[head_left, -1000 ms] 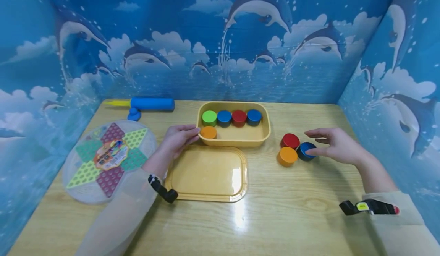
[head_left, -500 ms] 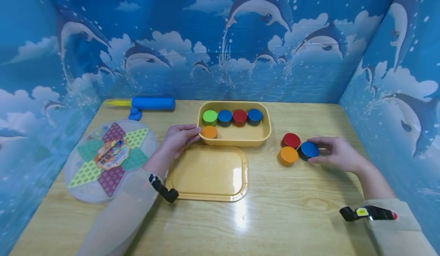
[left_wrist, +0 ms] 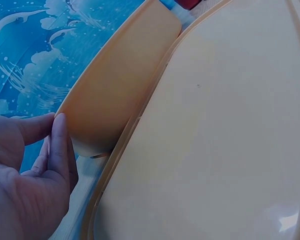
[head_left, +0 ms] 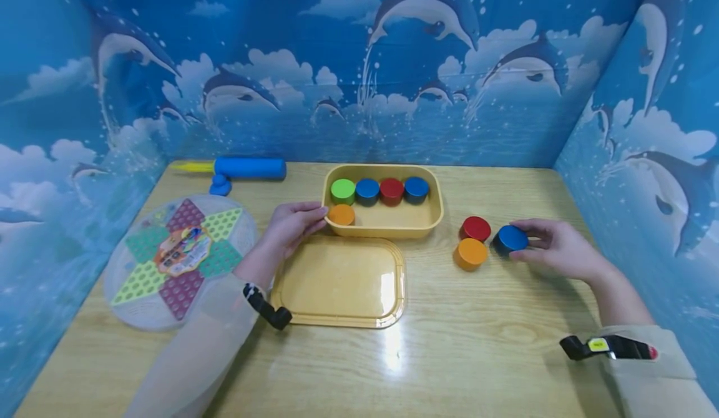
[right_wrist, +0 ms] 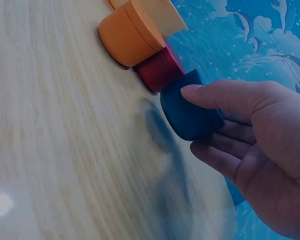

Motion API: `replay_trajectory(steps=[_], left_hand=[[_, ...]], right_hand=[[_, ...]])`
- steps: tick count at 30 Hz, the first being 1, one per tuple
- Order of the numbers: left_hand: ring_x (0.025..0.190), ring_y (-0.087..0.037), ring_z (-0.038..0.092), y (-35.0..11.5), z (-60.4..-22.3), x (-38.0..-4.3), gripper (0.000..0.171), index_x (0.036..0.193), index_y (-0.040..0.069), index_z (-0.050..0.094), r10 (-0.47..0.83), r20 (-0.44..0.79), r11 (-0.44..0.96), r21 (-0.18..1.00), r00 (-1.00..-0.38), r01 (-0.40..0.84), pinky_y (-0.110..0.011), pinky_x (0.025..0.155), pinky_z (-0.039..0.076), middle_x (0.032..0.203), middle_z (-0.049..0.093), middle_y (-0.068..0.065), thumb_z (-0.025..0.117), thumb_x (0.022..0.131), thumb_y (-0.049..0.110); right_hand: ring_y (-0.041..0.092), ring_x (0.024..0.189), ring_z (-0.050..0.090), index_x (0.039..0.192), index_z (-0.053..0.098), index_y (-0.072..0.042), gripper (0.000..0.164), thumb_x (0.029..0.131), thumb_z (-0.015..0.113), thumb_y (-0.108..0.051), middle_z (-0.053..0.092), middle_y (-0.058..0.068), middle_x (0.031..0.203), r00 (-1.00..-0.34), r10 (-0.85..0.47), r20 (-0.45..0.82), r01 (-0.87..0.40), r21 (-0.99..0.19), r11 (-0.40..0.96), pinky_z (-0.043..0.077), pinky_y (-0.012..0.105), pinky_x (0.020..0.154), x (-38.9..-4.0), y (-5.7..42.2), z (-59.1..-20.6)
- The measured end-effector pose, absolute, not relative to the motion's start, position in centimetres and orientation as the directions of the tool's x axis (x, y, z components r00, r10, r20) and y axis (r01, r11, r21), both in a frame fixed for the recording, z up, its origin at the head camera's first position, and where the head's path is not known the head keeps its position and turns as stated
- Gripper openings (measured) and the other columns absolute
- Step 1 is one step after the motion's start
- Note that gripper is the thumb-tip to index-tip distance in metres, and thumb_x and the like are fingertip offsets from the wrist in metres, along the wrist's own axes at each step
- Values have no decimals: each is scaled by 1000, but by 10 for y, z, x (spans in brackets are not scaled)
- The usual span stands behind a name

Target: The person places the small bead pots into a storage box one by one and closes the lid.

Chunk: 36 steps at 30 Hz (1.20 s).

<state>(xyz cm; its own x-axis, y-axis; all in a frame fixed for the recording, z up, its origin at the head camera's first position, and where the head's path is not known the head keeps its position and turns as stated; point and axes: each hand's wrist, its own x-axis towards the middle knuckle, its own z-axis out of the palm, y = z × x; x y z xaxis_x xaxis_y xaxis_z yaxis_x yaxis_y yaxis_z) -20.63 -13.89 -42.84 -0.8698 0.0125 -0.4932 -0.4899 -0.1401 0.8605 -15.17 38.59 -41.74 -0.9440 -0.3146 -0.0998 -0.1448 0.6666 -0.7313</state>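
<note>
My right hand (head_left: 564, 249) grips a small round blue tub (right_wrist: 190, 107) between thumb and fingers, and in the right wrist view it is tilted, with its shadow on the wood. Just left of it stand a red tub (head_left: 475, 228) and an orange tub (head_left: 470, 254). At the left end of a yellow box (head_left: 393, 232), my left hand (head_left: 292, 224) pinches the rim between thumb and fingertips. Inside the box, a green tub (head_left: 342, 191), a blue tub (head_left: 367, 191), a red tub (head_left: 391, 191) and another blue tub (head_left: 416, 190) form the back row. An orange tub (head_left: 341, 215) sits at the front left.
A yellow lid (head_left: 339, 284) lies flat in front of the box. Left of it is a round star-patterned game board (head_left: 182, 262). A blue pump (head_left: 249, 168) with a yellow tip and a small blue duck (head_left: 220, 185) are behind the board. Dolphin-printed cloth walls (head_left: 359, 93) bound the table.
My right hand came down to the blue tub, took hold of it and drew it slightly right, away from the red and orange tubs. My left hand stayed on the box rim.
</note>
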Motion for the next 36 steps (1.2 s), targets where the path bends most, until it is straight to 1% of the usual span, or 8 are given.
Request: replay_trajectory(steps=[2,4,7,10,14,22,33,36], left_hand=[[97,-15,74,-139,-429,-206,44,142,-3,61,15,-486,-153,862,-874,-483,-27,92,62,131,65,-17,73,101,5],[95,-15,74,-139,-429,-206,44,142,-4,61,18,-482,-161,863,-876,-478,-27,92,62,131,65,-18,73,101,4],[96,-15,74,-139,-429,-205,44,143,-3,61,17,-484,-151,864,-875,-481,-26,92,62,131,65,-18,74,101,5],[100,-15,74,-139,-429,-205,46,144,-2,60,20,-489,-143,862,-872,-487,-27,93,61,133,65,-17,74,101,6],[102,-16,74,-139,-429,-206,46,144,0,61,18,-497,-139,858,-868,-494,-27,93,61,134,65,-17,74,101,7],[101,-16,74,-140,-430,-206,46,144,-1,61,22,-491,-150,860,-871,-488,-27,94,61,133,65,-17,74,101,6],[102,-17,74,-142,-434,-207,45,143,-1,61,28,-481,-154,864,-876,-479,-28,93,62,133,65,-17,75,101,7],[106,-19,73,-141,-433,-208,45,143,1,62,20,-493,-142,860,-870,-491,-28,93,62,133,66,-15,75,101,8]], right_hand=[[36,119,67,143,58,8,60,94,85,-14,61,29,139,-948,-308,-80,-153,-734,661,55,11,89,-152,385,-414],[20,116,69,143,59,8,59,94,84,-12,63,29,137,-951,-306,-53,-169,-737,654,55,10,90,-153,385,-411],[-3,111,63,142,59,7,57,94,84,-9,63,29,136,-951,-309,-12,-200,-739,644,53,9,92,-154,382,-406],[-10,109,60,143,59,7,57,93,84,-8,63,28,136,-948,-317,15,-225,-738,636,52,8,92,-156,377,-400],[-5,112,61,145,57,6,60,93,84,-8,61,27,140,-943,-333,23,-241,-736,632,52,9,93,-158,369,-392],[28,122,66,148,58,2,62,93,84,-10,61,23,143,-936,-351,30,-260,-731,631,52,10,95,-166,349,-378],[43,128,61,150,54,5,65,95,83,-12,57,26,147,-902,-431,13,-293,-753,589,52,11,97,-184,312,-364],[40,129,62,150,54,4,66,94,84,-15,58,24,147,-895,-447,2,-296,-751,591,55,21,102,-190,300,-362]])
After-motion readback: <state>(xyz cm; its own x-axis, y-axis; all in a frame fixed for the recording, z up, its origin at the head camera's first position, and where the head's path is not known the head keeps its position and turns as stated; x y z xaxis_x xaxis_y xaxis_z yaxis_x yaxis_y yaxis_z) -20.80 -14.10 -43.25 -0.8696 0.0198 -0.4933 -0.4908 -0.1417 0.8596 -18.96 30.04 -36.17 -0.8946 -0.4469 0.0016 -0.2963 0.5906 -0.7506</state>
